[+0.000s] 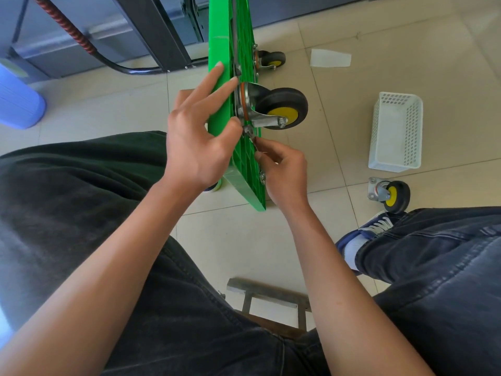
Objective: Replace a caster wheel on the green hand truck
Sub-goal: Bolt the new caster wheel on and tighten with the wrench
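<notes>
On beige floor tiles (379, 36), white basket (395, 131) beside spare caster (390, 195).

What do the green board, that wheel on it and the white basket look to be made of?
Green board: probably moulded plastic, from its ribbed grid underside and even colour. Mounted wheel: matte black tyre, likely rubber, on a yellow hub, with a shiny metal bracket. White basket: most likely plastic, perforated with small holes.
</notes>
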Motion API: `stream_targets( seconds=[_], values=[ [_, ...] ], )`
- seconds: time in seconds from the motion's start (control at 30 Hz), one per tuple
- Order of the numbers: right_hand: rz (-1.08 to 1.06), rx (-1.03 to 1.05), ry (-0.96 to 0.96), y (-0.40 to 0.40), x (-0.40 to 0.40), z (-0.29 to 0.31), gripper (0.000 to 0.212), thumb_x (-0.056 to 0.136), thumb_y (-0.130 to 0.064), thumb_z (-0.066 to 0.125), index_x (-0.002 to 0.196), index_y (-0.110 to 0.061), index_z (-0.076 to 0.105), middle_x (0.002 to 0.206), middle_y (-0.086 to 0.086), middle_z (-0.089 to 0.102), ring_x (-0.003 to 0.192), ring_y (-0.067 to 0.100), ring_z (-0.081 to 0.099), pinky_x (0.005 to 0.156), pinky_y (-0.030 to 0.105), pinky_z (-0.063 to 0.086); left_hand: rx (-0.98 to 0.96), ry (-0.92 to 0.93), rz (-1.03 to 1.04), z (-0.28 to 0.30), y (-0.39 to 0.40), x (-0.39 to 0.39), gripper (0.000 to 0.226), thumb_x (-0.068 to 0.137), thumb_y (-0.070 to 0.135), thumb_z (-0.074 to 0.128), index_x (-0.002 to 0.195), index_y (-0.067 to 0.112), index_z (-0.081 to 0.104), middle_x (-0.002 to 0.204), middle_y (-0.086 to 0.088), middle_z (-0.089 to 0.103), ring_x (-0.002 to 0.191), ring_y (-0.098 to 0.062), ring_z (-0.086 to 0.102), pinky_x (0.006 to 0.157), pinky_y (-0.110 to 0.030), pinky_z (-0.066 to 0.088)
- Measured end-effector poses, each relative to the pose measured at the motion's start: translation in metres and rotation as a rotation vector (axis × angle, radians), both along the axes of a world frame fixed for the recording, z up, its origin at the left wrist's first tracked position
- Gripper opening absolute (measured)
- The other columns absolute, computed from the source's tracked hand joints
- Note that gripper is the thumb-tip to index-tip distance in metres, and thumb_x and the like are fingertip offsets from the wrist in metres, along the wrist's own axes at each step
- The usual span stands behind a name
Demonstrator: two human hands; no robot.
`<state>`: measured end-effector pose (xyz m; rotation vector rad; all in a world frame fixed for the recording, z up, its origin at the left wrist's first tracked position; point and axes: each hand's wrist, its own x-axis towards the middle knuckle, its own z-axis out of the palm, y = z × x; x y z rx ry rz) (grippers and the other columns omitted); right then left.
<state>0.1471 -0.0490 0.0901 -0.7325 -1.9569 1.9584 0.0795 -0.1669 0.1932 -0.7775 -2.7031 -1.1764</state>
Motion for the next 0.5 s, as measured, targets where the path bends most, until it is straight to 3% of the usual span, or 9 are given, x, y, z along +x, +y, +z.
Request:
stream_targets(
  seconds=[0.17, 0.37, 0.5],
  values=[
    [-0.009, -0.026, 0.006, -0.002, -0.003, -0.006, 0.031, 0.094, 0.006, 0.063, 0.121, -0.007, 0.074, 0.107, -0.008, 0.076, 0.101, 0.0, 0.071, 0.096, 0.03, 0.058, -0.008, 0.004, 0.003, 0.0, 0.0, 0.001, 0.056, 0.083, 0.026, 0.055, 0.138, 0.023, 0.062, 0.153, 0.005, 0.049, 0.123, -0.016, 0.051, 0.099, -0.028, 0.046],
    [-0.02, 0.005, 0.037, -0.007, -0.006, -0.016, 0.031, 0.092, 0.007, 0.067, 0.12, -0.003, 0.073, 0.11, 0.003, 0.076, 0.104, 0.013, 0.071, 0.095, 0.027, 0.057, -0.01, 0.011, 0.002, 0.0, -0.001, 0.0, 0.055, 0.083, 0.026, 0.055, 0.138, 0.023, 0.062, 0.153, 0.004, 0.049, 0.124, -0.016, 0.052, 0.099, -0.027, 0.046],
    [-0.022, 0.029, 0.066, -0.008, -0.01, -0.023, 0.03, 0.09, 0.008, 0.067, 0.118, -0.001, 0.074, 0.108, 0.007, 0.076, 0.104, 0.021, 0.072, 0.095, 0.041, 0.058, -0.011, 0.011, -0.003, -0.001, 0.0, -0.001, 0.056, 0.083, 0.027, 0.055, 0.138, 0.023, 0.062, 0.153, 0.003, 0.049, 0.123, -0.016, 0.052, 0.098, -0.027, 0.047]
  ],
)
